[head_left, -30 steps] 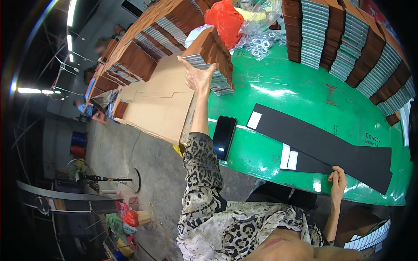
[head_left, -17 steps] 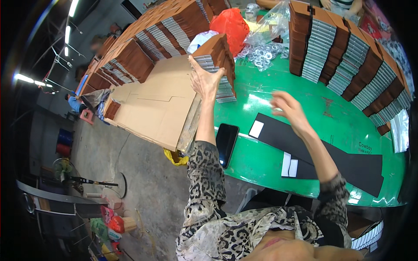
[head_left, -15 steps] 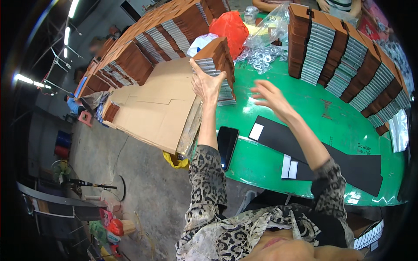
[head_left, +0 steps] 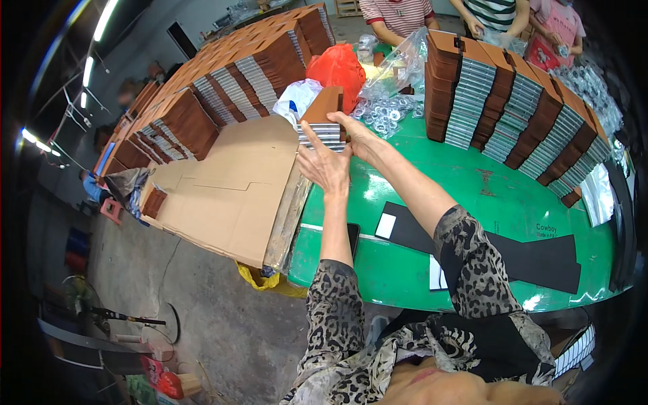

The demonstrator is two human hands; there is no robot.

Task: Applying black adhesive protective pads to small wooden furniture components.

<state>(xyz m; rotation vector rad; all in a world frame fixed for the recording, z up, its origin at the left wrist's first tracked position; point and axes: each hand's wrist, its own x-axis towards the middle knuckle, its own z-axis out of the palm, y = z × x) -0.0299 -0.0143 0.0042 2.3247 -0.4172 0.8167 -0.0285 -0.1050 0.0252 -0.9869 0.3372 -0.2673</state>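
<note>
Right hand (head_left: 362,140) has joined left hand (head_left: 327,166); both grip edges of brown stack (head_left: 322,109) beside cardboard (head_left: 226,177).

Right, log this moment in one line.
left hand: spread at near face of brown-and-silver stack | right hand: at its right side, thumb at top edge | black strips: flat on green table

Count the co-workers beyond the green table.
3: left, red-striped shirt; middle, dark-striped shirt; right, pink top. More may be hidden behind the stacks or out of frame.
</note>
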